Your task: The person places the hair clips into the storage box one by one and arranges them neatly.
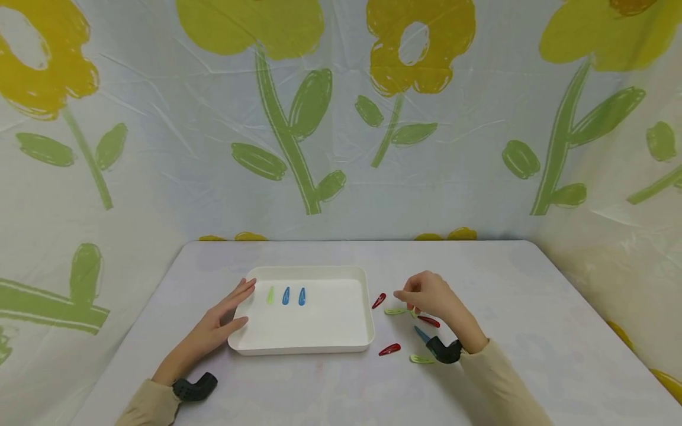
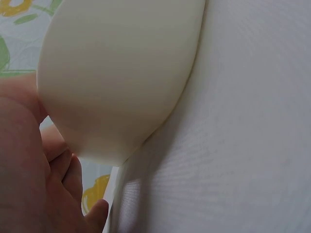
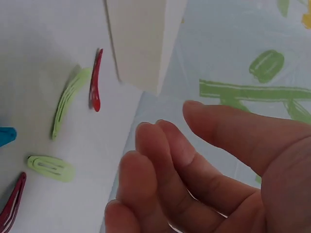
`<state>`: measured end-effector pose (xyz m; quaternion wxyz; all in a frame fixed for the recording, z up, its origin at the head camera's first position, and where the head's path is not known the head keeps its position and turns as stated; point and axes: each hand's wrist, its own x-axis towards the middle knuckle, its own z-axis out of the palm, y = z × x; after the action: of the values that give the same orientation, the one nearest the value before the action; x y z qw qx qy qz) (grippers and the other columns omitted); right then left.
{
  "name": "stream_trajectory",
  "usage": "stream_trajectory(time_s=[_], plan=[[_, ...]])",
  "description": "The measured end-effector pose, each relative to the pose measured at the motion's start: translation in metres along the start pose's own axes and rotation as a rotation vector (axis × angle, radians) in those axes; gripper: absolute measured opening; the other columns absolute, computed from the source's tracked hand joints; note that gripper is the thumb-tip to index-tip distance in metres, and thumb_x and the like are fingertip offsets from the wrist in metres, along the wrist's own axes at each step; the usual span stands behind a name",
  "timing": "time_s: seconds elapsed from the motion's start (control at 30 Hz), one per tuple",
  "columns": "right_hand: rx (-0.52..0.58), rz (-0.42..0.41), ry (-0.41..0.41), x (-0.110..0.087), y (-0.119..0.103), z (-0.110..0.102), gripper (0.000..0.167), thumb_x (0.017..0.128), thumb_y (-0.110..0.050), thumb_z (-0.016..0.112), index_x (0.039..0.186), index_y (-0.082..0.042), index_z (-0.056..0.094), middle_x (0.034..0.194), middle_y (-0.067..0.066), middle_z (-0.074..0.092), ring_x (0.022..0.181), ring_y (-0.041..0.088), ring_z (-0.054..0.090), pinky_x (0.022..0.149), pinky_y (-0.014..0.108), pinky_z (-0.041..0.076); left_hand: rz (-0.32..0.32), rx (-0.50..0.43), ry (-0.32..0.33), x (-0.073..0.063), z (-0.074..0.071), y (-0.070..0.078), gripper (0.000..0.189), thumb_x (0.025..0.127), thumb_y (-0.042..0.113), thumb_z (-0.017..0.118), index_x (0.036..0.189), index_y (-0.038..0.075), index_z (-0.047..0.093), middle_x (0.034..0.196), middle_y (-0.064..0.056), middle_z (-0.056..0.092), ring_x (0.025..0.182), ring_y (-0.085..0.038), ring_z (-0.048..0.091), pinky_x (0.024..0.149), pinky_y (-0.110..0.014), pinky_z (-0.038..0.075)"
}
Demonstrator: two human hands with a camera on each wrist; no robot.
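The right hand [image 1: 433, 293], fingers parted and empty, is being held above a green snap hair clip [image 1: 395, 311] lying left-to-right.

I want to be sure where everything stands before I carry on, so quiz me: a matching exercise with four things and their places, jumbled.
Things:
1. Side-by-side pair of blue teardrop-shaped hair clips
2. Left hand
3. Right hand
4. Three red teardrop-shaped hair clips

Places:
A. touching the left end of the white rectangular tray
B. lying on the pale tabletop, right of the tray
C. inside the tray
D. raised over the tabletop

Pairs: 1-C, 2-A, 3-D, 4-B
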<state>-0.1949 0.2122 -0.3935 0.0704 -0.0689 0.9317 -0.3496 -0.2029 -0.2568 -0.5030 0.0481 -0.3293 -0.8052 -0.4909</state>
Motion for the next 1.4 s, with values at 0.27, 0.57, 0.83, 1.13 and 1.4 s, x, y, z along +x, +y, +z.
stream_trajectory(time_s=[0.27,0.57,0.83,1.13,1.4], plan=[[-0.217,0.099,-0.057,-0.011,0.006,0.004,0.021,0.080,-0.017,0.080,0.066,-0.010,0.067,0.054,-0.001,0.056,0.048,0.011,0.050,0.047,0.025,0.040,-0.021,-0.010,-0.002,0.001,0.000,0.001,0.062,0.094,0.000,0.064,0.151,0.000,0.038,0.162,-0.013,0.026,0.151,-0.030,0.006,0.113,-0.010,0.008],[-0.403,0.167,-0.113,-0.015,0.004,0.008,0.019,0.074,-0.007,0.079,0.075,-0.007,0.060,0.065,0.003,0.057,0.055,0.017,0.056,0.051,0.029,0.042,-0.030,0.015,0.000,0.000,-0.001,0.000,0.063,0.094,0.001,0.064,0.151,0.000,0.037,0.162,-0.012,0.026,0.151,-0.031,0.006,0.113,-0.010,0.007],[-0.429,0.186,-0.124,-0.014,0.006,0.015,0.024,0.073,-0.004,0.079,0.073,-0.007,0.056,0.064,0.005,0.057,0.051,0.016,0.056,0.048,0.026,0.041,-0.020,0.015,0.000,-0.001,-0.001,-0.002,0.062,0.094,0.000,0.063,0.151,-0.001,0.037,0.162,-0.013,0.026,0.151,-0.031,0.006,0.113,-0.010,0.007],[-0.500,0.134,-0.096,-0.015,0.003,0.021,0.020,0.072,-0.001,0.071,0.073,-0.006,0.052,0.066,0.006,0.051,0.057,0.020,0.048,0.049,0.029,0.036,-0.024,0.021,0.000,-0.001,-0.001,-0.002,0.062,0.094,0.001,0.064,0.151,0.000,0.038,0.162,-0.012,0.026,0.151,-0.030,0.006,0.113,-0.010,0.008],[-0.510,0.144,-0.085,-0.015,0.002,0.024,0.022,0.072,-0.003,0.074,0.076,-0.006,0.052,0.070,0.008,0.049,0.063,0.022,0.046,0.054,0.032,0.035,-0.029,0.022,0.001,0.000,-0.001,-0.001,0.062,0.094,0.002,0.064,0.151,0.001,0.038,0.161,-0.011,0.027,0.152,-0.030,0.006,0.112,-0.009,0.008]])
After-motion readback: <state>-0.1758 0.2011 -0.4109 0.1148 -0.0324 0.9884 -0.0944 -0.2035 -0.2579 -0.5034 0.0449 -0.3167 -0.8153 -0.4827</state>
